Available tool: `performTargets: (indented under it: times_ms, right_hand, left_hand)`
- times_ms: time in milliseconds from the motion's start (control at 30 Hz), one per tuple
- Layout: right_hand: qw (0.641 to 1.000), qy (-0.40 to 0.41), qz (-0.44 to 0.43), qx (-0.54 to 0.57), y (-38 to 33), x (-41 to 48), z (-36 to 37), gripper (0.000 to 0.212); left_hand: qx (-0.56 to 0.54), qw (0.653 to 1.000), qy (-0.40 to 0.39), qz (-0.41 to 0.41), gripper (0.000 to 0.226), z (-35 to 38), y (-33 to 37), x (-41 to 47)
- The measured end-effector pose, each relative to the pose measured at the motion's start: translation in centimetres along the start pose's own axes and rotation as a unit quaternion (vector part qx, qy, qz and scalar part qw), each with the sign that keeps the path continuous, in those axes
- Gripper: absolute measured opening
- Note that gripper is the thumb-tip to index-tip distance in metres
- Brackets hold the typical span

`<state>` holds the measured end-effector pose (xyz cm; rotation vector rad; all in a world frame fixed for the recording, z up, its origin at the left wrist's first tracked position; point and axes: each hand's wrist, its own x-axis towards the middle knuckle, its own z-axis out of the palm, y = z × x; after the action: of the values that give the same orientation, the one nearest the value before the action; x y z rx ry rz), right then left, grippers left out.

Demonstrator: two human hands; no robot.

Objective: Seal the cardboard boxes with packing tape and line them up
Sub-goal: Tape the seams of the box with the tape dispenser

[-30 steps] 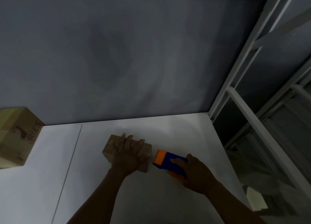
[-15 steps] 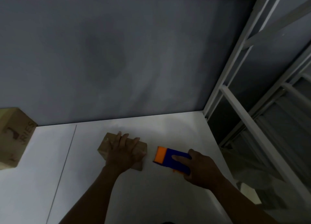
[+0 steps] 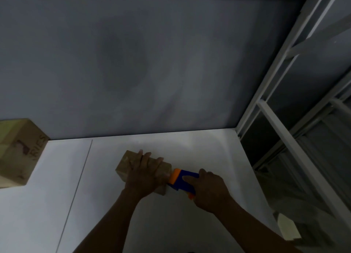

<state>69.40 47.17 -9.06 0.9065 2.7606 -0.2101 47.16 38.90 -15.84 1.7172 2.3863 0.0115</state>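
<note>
Brown cardboard, matte and square-edged, forms the small box (image 3: 126, 162) lying near the middle of the white worktop (image 3: 205, 150) in the head view. Your left grip (image 3: 147, 174) lies flat across its top, fingers fairly straight and spread, pressing down rather than closing round it. Your right grip (image 3: 209, 189) is wrapped round the tape dispenser (image 3: 183, 179), a smooth plastic block in blue with orange ends, forefinger stretched along its top. The dispenser's orange front edge touches the box's right end. A larger cardboard box (image 3: 19, 152) stands well apart at the left edge, its side printed with letters that read "RIES", the start cut off. The worktop is smooth, with a thin dark seam (image 3: 79, 176) running across it. Behind it rises a plain grey wall (image 3: 152, 62), and to the right stands a white metal frame (image 3: 273, 119). The light is dim.
</note>
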Motion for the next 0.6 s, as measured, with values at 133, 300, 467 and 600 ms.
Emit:
performTargets:
  times_ms: [133,300,467,600]
  right_hand:
    - [0.997,-0.046,-0.003,-0.058,-0.6,1.0,0.2,0.048]
    - [0.996,0.041,0.012,-0.073,2.2,0.4,1.1,0.067]
    - [0.989,0.098,0.098,0.059,4.7,0.6,0.0,0.064]
    - [0.894,0.13,0.178,0.389,4.7,1.1,0.3,0.078]
  left_hand:
    - [-0.002,1.0,0.006,-0.006,0.099,0.0,-0.1,0.0]
    - [-0.024,1.0,0.002,-0.004,0.101,0.1,-0.4,-0.1]
    - [-0.02,1.0,-0.02,0.004,0.095,-0.2,-0.2,0.1]
    - [-0.029,0.999,-0.026,-0.006,0.109,-0.5,-0.3,0.1]
